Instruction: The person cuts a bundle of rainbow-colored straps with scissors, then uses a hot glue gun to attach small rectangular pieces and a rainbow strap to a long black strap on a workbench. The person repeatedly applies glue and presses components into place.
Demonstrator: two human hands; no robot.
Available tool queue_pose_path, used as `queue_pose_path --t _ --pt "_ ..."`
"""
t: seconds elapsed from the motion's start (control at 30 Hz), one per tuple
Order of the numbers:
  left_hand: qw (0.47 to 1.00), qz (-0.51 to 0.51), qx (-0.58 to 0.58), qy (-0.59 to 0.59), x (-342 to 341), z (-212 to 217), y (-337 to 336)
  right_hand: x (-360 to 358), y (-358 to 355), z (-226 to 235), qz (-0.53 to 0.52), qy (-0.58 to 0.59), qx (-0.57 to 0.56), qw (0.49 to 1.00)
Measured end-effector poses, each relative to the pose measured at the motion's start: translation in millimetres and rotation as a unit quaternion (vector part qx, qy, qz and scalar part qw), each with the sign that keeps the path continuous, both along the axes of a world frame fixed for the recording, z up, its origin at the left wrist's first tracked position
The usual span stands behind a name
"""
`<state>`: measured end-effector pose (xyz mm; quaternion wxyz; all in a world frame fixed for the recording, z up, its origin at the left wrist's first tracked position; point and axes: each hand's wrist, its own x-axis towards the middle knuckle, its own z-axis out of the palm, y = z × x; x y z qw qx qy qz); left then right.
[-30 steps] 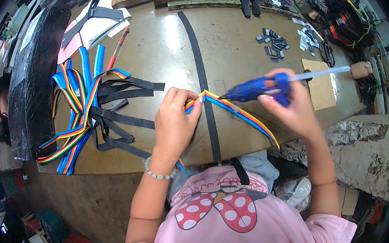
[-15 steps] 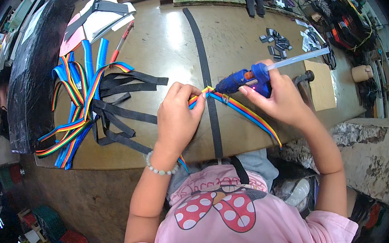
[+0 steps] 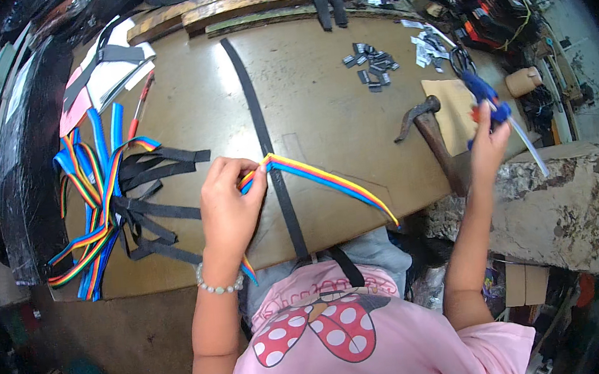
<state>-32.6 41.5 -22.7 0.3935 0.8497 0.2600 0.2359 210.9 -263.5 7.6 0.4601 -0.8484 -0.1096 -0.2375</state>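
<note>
My left hand (image 3: 229,201) pinches a folded rainbow-striped strap (image 3: 328,180) against the wooden table (image 3: 320,98), where it crosses a long black strap (image 3: 267,147). The strap's free end runs down to the right, off the table's front edge. My right hand (image 3: 486,144) is out at the right side of the table, closed on a blue glue gun (image 3: 486,100) whose white cord trails down to the right.
A hammer (image 3: 427,131) lies beside my right hand on the table's right side. A heap of rainbow, blue and black straps (image 3: 106,205) lies at the left. Small black buckles (image 3: 371,65) sit at the back. Cardboard sheet (image 3: 454,103) and a tape roll (image 3: 524,81) are at the far right.
My right hand has carried the glue gun away from the strap fold, out to the table's right side. My left hand still presses the folded rainbow strap.
</note>
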Motion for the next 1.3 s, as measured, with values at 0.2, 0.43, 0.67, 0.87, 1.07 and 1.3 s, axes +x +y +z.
queue_pose_path --t 0.2,0.43,0.67,0.87,1.07,1.3 --pt "1.0 -0.003 0.006 0.019 0 2 -3 -18 -70 37 -0.186 0.263 -0.414 0.852" --pt "1.0 -0.012 0.013 -0.002 0 2 -3 8 86 8 0.272 -0.012 -0.246 0.93" --pt "1.0 -0.021 -0.004 -0.004 -4 -1 0 8 109 -3 0.258 0.131 -0.24 0.927" --pt "0.998 -0.022 0.045 0.029 -9 1 -12 0 109 -14 0.25 0.15 -0.215 0.932" --pt "0.994 -0.031 0.098 0.031 -16 7 -24 6 113 -16 0.262 0.11 -0.311 0.907" --pt "0.994 -0.044 0.1 0.016 -19 6 -27 -64 125 8 0.451 0.305 -0.036 0.838"
